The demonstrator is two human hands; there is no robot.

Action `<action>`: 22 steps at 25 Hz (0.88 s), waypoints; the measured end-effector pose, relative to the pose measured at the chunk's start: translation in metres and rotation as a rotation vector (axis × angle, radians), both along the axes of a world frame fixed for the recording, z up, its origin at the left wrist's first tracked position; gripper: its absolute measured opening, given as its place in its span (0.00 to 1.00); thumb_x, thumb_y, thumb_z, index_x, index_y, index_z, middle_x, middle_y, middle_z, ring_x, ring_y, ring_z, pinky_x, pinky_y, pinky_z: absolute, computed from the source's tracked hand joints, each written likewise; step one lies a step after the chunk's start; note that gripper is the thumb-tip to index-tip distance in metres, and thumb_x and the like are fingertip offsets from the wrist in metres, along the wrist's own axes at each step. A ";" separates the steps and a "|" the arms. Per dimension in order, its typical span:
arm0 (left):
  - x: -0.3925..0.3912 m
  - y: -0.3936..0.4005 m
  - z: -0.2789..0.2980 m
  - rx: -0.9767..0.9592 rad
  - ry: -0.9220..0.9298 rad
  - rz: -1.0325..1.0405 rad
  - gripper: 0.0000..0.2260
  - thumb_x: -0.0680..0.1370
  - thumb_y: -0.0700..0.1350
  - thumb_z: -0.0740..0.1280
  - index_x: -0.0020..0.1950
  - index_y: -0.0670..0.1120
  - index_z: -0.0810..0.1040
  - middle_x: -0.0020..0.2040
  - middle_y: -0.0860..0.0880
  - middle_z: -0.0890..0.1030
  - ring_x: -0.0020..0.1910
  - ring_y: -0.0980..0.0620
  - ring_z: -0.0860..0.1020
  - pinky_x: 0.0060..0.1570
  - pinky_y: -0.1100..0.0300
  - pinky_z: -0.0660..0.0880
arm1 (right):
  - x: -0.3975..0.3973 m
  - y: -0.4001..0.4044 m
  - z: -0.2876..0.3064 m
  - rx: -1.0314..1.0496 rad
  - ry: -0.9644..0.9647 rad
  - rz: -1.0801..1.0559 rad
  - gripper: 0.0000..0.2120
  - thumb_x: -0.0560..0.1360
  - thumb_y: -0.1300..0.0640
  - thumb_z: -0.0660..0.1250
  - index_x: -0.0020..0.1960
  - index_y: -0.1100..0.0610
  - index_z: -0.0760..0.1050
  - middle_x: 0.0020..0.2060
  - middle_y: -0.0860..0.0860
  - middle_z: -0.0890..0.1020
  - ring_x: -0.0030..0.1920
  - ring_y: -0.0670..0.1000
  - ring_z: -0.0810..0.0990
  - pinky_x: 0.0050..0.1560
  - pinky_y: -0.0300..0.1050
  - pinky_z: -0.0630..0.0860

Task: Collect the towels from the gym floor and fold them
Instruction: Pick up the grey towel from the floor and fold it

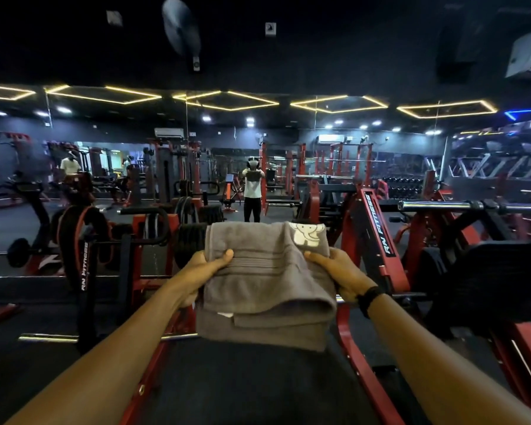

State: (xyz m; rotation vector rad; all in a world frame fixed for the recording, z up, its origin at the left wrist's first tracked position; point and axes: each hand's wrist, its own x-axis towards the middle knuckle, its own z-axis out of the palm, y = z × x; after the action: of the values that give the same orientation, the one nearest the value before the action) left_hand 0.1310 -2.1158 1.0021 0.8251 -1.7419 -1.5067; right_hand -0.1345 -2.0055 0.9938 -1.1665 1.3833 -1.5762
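Nearest to you, a black padded bench (pixel 242 388) runs away between your forearms, set in a red frame. Above its far end you hold a folded grey towel (pixel 264 286) out in front of you. Your left hand (pixel 201 271) grips the towel's left edge, thumb laid across the top and fingers tucked under. Your right hand (pixel 342 273), with a dark watch at the wrist, grips the right edge the same way. Both hands are closed on the cloth.

The risks sit at the towel's near side. The lower folded layers sag loose towards you and are not pinned by either hand, so a tilt or a quick lowering could let them slip and undo the fold. The layers are also uneven, so pressing them flat as they are would likely leave a crooked stack. The towel looks to hang over the bench end and the red metal beyond it, where a drooping corner could catch or drop to the floor.

On the towel's far right corner is a pale patch with a white elephant (pixel 307 236); no words can be read there. A small white tag shows at the near fold, too small to read.

Beyond the towel, a red machine arm (pixel 377 222) to its right reads "RN FITNESS". A black upright (pixel 85 265) to its left carries the same words.
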 end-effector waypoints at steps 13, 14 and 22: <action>-0.013 -0.006 -0.002 0.074 0.108 -0.054 0.32 0.68 0.39 0.76 0.69 0.52 0.68 0.63 0.44 0.77 0.57 0.47 0.79 0.50 0.57 0.80 | -0.024 0.013 0.000 0.018 -0.042 0.166 0.25 0.74 0.70 0.65 0.68 0.54 0.68 0.58 0.56 0.76 0.57 0.56 0.78 0.47 0.48 0.82; -0.012 -0.006 -0.002 0.009 0.003 -0.117 0.37 0.62 0.40 0.79 0.68 0.51 0.69 0.61 0.46 0.77 0.58 0.49 0.78 0.52 0.57 0.79 | -0.026 0.014 0.000 0.052 0.059 0.183 0.27 0.72 0.72 0.67 0.68 0.56 0.69 0.59 0.56 0.77 0.57 0.55 0.78 0.50 0.47 0.81; -0.016 -0.028 0.001 -0.695 -0.532 0.139 0.10 0.62 0.54 0.79 0.37 0.59 0.80 0.39 0.53 0.83 0.43 0.54 0.80 0.44 0.55 0.76 | -0.035 0.015 0.020 0.136 0.872 -0.004 0.09 0.64 0.58 0.77 0.42 0.58 0.81 0.40 0.55 0.82 0.43 0.54 0.80 0.46 0.48 0.78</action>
State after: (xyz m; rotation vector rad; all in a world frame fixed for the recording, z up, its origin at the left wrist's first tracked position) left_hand 0.1145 -2.1439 1.0033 0.9814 -2.3202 -0.5182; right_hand -0.1700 -1.9906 1.0135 -1.8691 1.9756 -0.9522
